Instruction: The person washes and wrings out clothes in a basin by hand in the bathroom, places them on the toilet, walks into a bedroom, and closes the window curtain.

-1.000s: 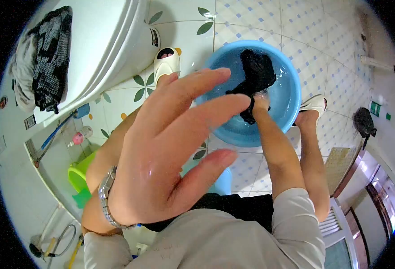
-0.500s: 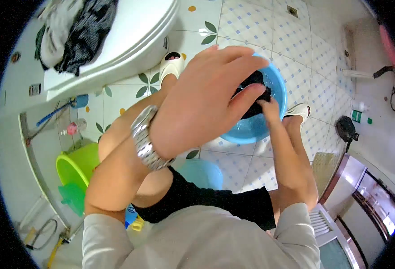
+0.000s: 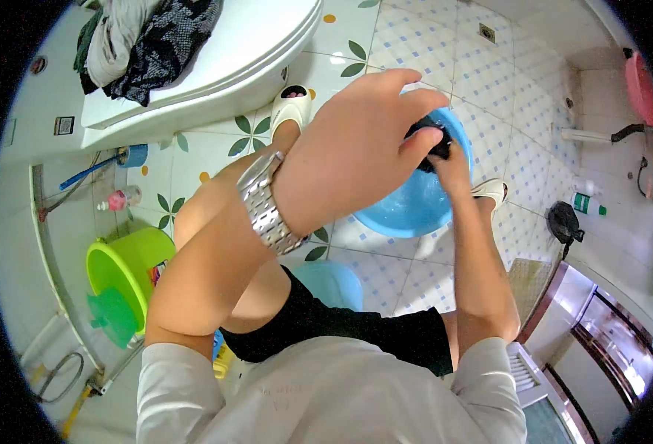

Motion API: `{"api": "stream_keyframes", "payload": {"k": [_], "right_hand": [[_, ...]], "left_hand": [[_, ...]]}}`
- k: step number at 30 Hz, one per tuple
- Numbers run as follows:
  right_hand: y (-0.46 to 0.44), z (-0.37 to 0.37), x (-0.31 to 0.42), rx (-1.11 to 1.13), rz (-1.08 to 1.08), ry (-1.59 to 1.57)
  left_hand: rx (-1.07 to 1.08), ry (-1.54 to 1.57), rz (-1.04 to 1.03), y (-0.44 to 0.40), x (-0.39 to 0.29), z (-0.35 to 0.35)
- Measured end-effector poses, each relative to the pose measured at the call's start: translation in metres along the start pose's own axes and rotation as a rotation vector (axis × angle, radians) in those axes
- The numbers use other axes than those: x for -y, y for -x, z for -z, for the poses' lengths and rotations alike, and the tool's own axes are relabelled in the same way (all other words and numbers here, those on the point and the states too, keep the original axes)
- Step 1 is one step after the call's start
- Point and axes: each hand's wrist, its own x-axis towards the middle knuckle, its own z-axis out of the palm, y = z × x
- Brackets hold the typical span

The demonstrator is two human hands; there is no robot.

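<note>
My left hand (image 3: 356, 148), with a silver watch (image 3: 267, 203) on its wrist, is raised between the camera and the blue basin (image 3: 404, 214). Its fingers are apart and curved, with nothing seen in them. Down in the basin, my right hand (image 3: 454, 169) grips a wet black cloth (image 3: 439, 146). Part of that cloth is hidden behind my left thumb and fingers. Water shows in the lower part of the basin.
Clothes (image 3: 167, 52) lie on the white toilet lid (image 3: 245, 44) at upper left. A green bucket (image 3: 138, 255) stands at left, and a light-blue tub (image 3: 330, 285) is between my legs. A black bag (image 3: 563, 222) and a bottle (image 3: 589, 204) are by the right wall.
The view has shifted slightly. The black cloth is bunched smaller at the basin's upper right, near my right hand, and more water shows. My left hand stays raised with fingers apart.
</note>
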Motion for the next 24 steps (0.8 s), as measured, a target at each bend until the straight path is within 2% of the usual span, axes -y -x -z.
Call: {"api": "stream_keyframes", "payload": {"k": [1, 3, 5, 7, 8, 10, 13, 14, 16, 17, 19, 20, 22, 24], "right_hand": [[0.005, -0.028, -0.017, -0.116, 0.069, 0.187], [0.026, -0.065, -0.024, -0.129, 0.314, 0.436], [0.046, -0.077, 0.006, 0.169, 0.280, 0.582], [0.048, -0.131, -0.024, 0.237, 0.372, 0.756], [0.046, -0.142, -0.026, 0.240, 0.358, 0.745], [0.040, -0.159, -0.033, 0.418, 0.395, 0.867], [0.026, -0.170, -0.045, 0.381, 0.468, 0.999], [0.016, -0.175, -0.050, 0.381, 0.461, 0.992], [0.004, -0.193, -0.070, 0.582, 0.280, 0.822], [0.005, -0.200, -0.077, 0.582, 0.272, 0.813], [0.009, -0.211, -0.089, 0.512, -0.011, 0.314], [0.013, -0.216, -0.098, 0.500, -0.014, 0.309], [0.022, -0.211, -0.101, 0.453, 0.175, 0.445], [0.023, -0.193, -0.093, 0.484, 0.153, 0.360]], "left_hand": [[0.041, -0.012, 0.022, 0.001, 0.000, 0.002], [0.084, -0.015, 0.029, 0.002, 0.000, 0.004], [0.136, -0.018, 0.034, 0.002, -0.002, 0.005], [0.175, -0.014, 0.066, 0.000, -0.005, 0.007], [0.193, -0.012, 0.063, -0.001, -0.005, 0.007], [0.251, -0.026, 0.088, -0.003, -0.005, 0.009], [0.309, -0.068, 0.099, -0.007, -0.002, 0.010], [0.318, -0.068, 0.096, -0.008, -0.002, 0.010], [0.368, -0.074, 0.142, -0.011, -0.003, 0.011], [0.380, -0.075, 0.137, -0.012, -0.003, 0.010], [0.407, -0.043, 0.158, -0.014, -0.005, 0.009], [0.409, -0.046, 0.145, -0.016, -0.006, 0.008], [0.406, -0.055, 0.136, -0.016, -0.008, 0.005], [0.379, -0.057, 0.094, -0.014, -0.006, 0.001]]}}
